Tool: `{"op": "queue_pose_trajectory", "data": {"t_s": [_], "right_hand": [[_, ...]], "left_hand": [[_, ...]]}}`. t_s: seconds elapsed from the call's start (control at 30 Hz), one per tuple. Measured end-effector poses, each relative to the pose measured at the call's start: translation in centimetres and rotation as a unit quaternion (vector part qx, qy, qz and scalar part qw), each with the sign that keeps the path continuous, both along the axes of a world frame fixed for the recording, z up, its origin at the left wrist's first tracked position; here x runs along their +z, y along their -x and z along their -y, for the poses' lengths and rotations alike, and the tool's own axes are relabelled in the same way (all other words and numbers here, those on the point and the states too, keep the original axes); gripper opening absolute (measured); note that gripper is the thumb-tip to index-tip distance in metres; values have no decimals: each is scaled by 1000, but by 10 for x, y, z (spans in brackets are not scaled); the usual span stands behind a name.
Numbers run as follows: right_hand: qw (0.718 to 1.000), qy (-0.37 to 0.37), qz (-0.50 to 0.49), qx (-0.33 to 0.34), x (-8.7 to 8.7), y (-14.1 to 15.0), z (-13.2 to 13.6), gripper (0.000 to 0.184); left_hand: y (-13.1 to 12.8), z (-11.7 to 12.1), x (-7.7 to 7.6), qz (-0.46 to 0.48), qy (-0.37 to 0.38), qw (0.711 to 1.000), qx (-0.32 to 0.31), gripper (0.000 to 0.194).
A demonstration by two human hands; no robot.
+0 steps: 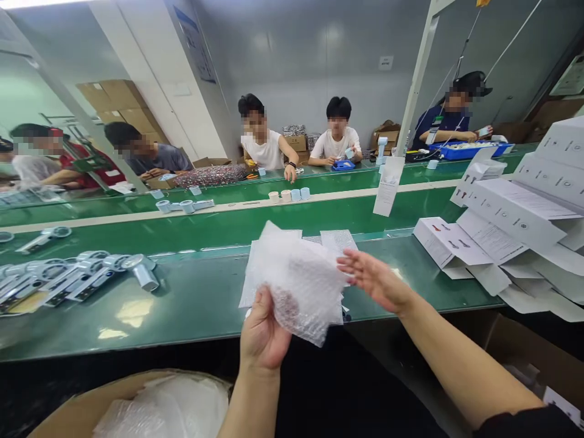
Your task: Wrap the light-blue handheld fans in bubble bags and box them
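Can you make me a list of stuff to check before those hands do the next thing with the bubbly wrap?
1. Left hand holding the bubble wrap: ok, thumb on top.
2. Right hand free: ok, open and holding nothing.
3. Right fingertips touching the wrap: cannot tell.
4. Something inside the wrap: cannot tell, it's cloudy.
5. Pale blue-gray devices apart from the wrap: ok, over on the left.
6. White printed boxes neatly stacked: not ok, jumbled on the right.

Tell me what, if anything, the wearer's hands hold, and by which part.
The left hand holds bubble wrap by its lower left edge. The right hand is open near its right edge; touch cannot be told.
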State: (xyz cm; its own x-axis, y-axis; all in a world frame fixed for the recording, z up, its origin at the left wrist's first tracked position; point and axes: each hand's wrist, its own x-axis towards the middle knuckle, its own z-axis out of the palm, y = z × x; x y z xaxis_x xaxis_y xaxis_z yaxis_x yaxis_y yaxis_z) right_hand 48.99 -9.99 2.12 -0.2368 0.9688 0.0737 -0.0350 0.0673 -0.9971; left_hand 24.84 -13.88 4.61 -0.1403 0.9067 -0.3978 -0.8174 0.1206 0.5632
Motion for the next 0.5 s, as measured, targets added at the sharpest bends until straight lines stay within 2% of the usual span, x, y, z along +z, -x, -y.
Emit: {"op": "queue_pose_trajectory", "data": {"t_s": [0.07,0.1,0.2,0.27,0.33,0.4,0.47,0.5], "right_hand": [[992,28,-63,106,9,24,21,73],[989,42,-76,122,11,35,29,68],[987,94,-112,63,9,56,43,38],[985,116,-124,18,5,63,45,33],[983,129,-131,-9,6,65,45,36],[982,134,-127,-47,12,61,46,42],[984,113,-103,-90,21,48,49,44],[987,88,-86,-105,26,37,50,45]], "left_hand": [[-9,7,-2,-29,-42,998,-21,14],[-9,11,-5,-52,-64,996,-20,16],[9,18,-23,-191,-93,977,-16,21],[37,15,-39,-316,-68,946,-23,24],[74,7,-53,-468,-27,883,15,31],[116,-6,-60,-600,21,794,97,37],[157,-21,-60,-680,67,711,167,41],[175,-29,-59,-701,83,685,183,42]]}}
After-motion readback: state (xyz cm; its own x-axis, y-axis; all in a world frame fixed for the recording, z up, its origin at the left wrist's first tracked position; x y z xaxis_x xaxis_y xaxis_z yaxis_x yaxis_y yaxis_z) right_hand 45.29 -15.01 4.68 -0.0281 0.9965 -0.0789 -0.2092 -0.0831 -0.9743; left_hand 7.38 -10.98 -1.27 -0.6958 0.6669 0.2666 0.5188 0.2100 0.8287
